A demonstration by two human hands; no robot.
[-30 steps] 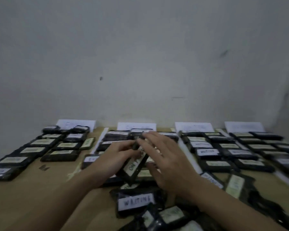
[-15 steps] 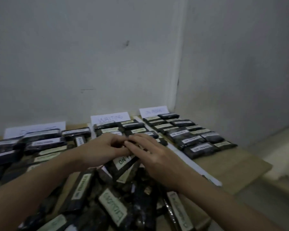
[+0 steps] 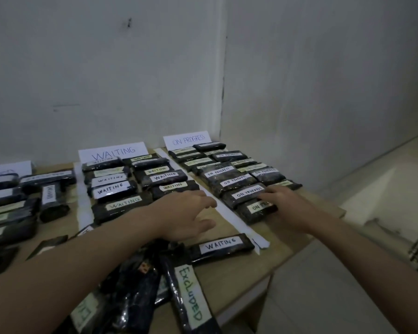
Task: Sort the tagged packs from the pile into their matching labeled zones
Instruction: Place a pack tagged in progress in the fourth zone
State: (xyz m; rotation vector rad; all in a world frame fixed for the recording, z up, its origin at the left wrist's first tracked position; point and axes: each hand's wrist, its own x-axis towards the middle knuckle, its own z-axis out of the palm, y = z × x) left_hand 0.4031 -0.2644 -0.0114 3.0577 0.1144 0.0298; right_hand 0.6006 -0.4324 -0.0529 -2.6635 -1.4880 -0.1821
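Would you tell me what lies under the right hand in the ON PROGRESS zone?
The right hand rests on the nearest pack. Its tag shows only "ON P"; the fingers cover the rest.

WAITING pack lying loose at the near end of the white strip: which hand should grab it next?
Left, probably. The left hand hovers free just above the loose WAITING pack and beside the WAITING zone sign. The right hand rests on the ON PROGRESS pack.
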